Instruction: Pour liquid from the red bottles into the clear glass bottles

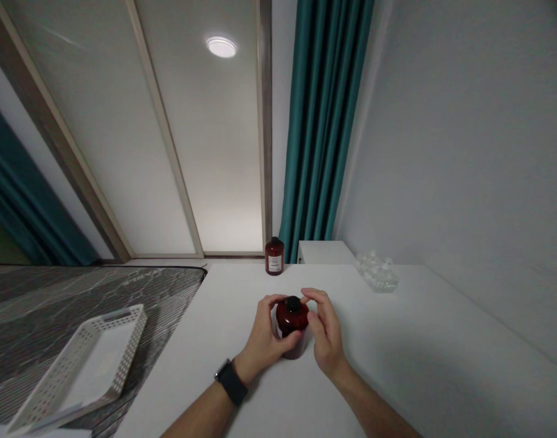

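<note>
A dark red-brown, see-through bottle with a black cap stands on the white table in front of me. My left hand is wrapped around its left side, thumb across the front and fingers behind the shoulder. On the other side, my right hand is open, its fingers curved and apart. Its index fingertip comes close to the cap and its thumb is by the bottle's right shoulder; whether they touch, I cannot tell. Farther back stands a similar bottle with a white label and a dark cap.
Clear, crumpled-looking plastic pieces lie at the table's far right, near the wall. A white perforated basket rests lower left on a grey patterned surface. Behind the table are a white cabinet and a teal curtain.
</note>
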### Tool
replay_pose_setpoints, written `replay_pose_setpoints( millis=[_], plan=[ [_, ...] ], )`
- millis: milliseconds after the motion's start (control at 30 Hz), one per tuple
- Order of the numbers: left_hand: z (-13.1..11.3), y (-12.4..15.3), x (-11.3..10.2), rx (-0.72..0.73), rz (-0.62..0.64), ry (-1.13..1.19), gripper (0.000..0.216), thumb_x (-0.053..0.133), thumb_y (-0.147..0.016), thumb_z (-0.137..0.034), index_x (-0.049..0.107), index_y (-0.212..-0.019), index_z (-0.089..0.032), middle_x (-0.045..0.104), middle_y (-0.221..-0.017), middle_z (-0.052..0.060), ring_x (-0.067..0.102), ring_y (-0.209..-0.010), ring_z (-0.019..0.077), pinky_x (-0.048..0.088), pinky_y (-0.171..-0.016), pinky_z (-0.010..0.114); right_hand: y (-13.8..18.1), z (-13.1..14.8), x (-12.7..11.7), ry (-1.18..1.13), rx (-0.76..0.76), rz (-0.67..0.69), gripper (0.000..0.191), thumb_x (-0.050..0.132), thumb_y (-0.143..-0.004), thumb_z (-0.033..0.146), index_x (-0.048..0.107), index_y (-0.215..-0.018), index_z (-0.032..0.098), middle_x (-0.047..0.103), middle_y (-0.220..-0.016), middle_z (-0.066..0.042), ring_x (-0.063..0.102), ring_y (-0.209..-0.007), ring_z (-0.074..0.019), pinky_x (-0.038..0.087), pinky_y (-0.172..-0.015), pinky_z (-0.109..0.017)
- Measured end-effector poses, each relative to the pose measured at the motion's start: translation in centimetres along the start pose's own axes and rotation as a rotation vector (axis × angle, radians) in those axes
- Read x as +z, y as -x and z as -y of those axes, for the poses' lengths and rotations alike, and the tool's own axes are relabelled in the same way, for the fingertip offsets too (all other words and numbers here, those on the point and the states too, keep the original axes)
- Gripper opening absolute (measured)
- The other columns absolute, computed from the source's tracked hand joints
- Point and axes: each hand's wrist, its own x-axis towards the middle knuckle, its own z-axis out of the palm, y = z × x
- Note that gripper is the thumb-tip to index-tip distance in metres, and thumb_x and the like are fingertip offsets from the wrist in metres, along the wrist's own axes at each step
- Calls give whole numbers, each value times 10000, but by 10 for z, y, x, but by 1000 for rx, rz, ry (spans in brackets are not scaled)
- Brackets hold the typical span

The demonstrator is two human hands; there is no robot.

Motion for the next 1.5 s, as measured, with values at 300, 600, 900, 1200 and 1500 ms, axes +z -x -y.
replay_pose_setpoints(
  millis=[300,600,900,1200,1500],
  plan=[
    [1,-1,1,-19,9,53,556,723,-741,-281,457,-1223,-207,569,-1197,107,582,-1135,303,449,-1006,517,-1,-1,0,-8,25,13,263,461,-989,306,617,-1195,258,638,-1140,-71,593,-1138,-249,462,-1026,-418],
    [0,-1,1,-30,22,64,567,729,-733,-276,451,-1222,-207,571,-1201,108,581,-1141,301,448,-1009,514,-1,-2,3,-14,94,19,264,491,-974,293,609,-1207,254,647,-1169,-77,608,-1146,-243,474,-1040,-425],
    [-5,-1,1,-59,-4,49,566,750,-726,-250,461,-1211,-204,570,-1198,105,580,-1141,294,454,-1012,518,1,-9,8,-23,206,40,336,571,-926,242,576,-1262,237,673,-1172,-88,646,-1122,-227,483,-1069,-448],
    [-10,-2,-3,-54,29,6,568,756,-734,-253,474,-1224,-203,575,-1197,104,581,-1128,291,464,-1001,502,-4,-6,1,-70,198,135,365,571,-919,228,545,-1282,247,663,-1200,-87,626,-1165,-226,462,-1092,-449],
    [-13,-2,-2,-67,14,53,565,749,-731,-225,462,-1218,-200,575,-1178,99,590,-1129,284,485,-992,490,-5,-1,7,-189,327,117,321,611,-883,245,531,-1193,262,686,-1077,-49,672,-1066,-204,551,-961,-367]
  ],
)
